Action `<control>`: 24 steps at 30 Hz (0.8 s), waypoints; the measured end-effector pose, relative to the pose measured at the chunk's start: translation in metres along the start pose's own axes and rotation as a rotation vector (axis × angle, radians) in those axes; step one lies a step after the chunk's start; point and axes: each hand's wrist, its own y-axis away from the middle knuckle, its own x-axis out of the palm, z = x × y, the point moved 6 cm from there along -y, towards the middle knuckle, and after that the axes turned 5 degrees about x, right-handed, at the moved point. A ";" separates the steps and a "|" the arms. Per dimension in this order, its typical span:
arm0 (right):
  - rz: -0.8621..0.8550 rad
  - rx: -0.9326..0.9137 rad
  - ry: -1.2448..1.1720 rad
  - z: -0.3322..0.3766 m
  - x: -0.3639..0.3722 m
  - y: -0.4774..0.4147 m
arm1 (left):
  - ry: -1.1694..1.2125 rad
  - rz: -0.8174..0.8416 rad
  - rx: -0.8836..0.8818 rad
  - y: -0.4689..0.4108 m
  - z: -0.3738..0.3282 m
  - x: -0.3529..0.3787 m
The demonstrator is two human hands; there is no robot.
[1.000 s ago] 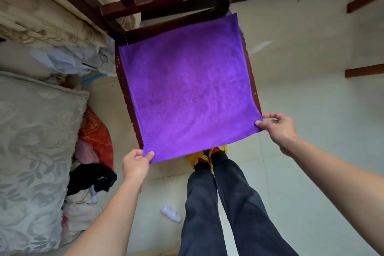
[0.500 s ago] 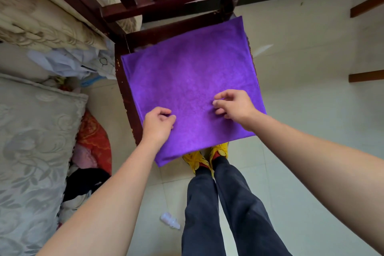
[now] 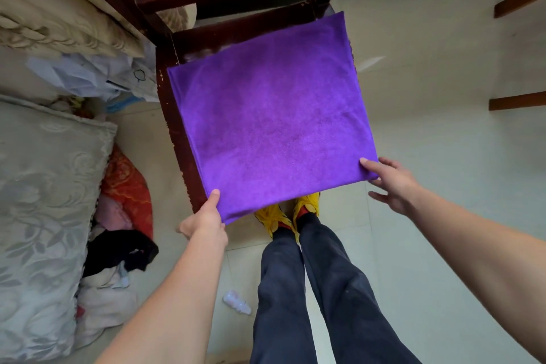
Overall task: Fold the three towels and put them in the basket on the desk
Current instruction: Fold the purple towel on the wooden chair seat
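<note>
A purple towel (image 3: 271,118) lies spread flat over the seat of a dark wooden chair (image 3: 177,133), its near edge hanging past the seat's front. My left hand (image 3: 205,217) pinches the towel's near left corner, thumb on top. My right hand (image 3: 390,180) holds the near right corner, thumb on top and fingers spread beneath. No basket, desk or other towels are in view.
A grey patterned cushion (image 3: 38,201) and a pile of clothes (image 3: 118,233) lie on the floor at the left. A small plastic bottle (image 3: 236,302) lies by my legs (image 3: 310,289). Wooden furniture legs (image 3: 517,100) stand at the right on pale floor tiles.
Half a second ago both hands pressed on the middle of the towel. They have moved back out to its near corners and taken hold of them.
</note>
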 end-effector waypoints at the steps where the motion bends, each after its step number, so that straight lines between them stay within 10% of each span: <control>1: 0.048 0.023 -0.034 -0.004 0.006 -0.002 | 0.040 0.046 -0.081 0.004 0.008 0.005; 13: -0.044 0.023 -0.073 -0.030 -0.021 0.015 | -0.147 0.424 -0.143 0.036 0.034 0.005; 24: -0.030 -0.211 -0.250 0.058 0.000 0.087 | 0.014 0.233 0.121 0.072 -0.056 -0.025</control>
